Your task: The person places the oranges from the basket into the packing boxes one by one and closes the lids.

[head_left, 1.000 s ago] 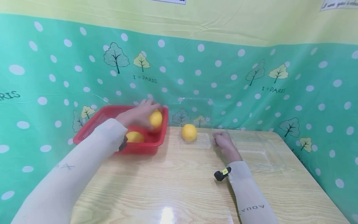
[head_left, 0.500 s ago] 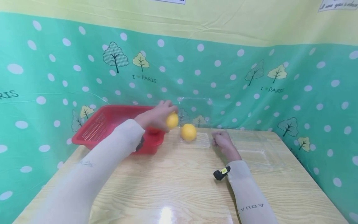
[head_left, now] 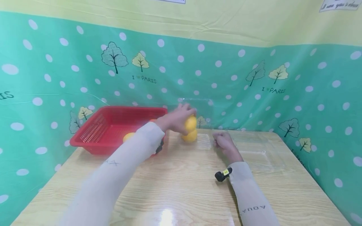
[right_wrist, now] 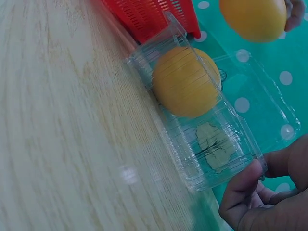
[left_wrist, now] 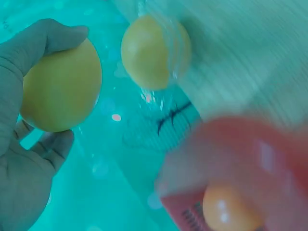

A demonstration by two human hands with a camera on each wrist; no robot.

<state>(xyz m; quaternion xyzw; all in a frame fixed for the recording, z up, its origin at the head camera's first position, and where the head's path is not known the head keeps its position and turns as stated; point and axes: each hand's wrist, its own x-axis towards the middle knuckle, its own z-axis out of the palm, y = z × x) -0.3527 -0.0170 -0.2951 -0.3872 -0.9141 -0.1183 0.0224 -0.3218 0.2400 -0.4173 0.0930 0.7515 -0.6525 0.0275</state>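
Observation:
My left hand [head_left: 178, 121] grips an orange [head_left: 190, 122] between thumb and fingers, above a small clear plastic clamshell box [head_left: 205, 142]. Another orange [right_wrist: 185, 84] sits inside that box, at the end nearer the basket. The box's hinged lid [right_wrist: 284, 113] stands raised at the back. With thumb and fingers, my right hand [right_wrist: 274, 192] pinches the rim at the box's other end. To the left stands a red plastic basket [head_left: 90, 146] with slotted sides. Inside it an orange [head_left: 128, 136] shows, partly hidden by my left sleeve.
Further right on the wooden table [head_left: 181, 185] lies more clear plastic packaging [head_left: 263, 153]. A green and yellow printed cloth [head_left: 158, 66] hangs right behind the table. Black wrist cameras [head_left: 220, 176] are worn at both cuffs.
My left hand has lifted an orange out of the red basket and carried it right, to above the clear box. The right hand keeps its place at the box's rim.

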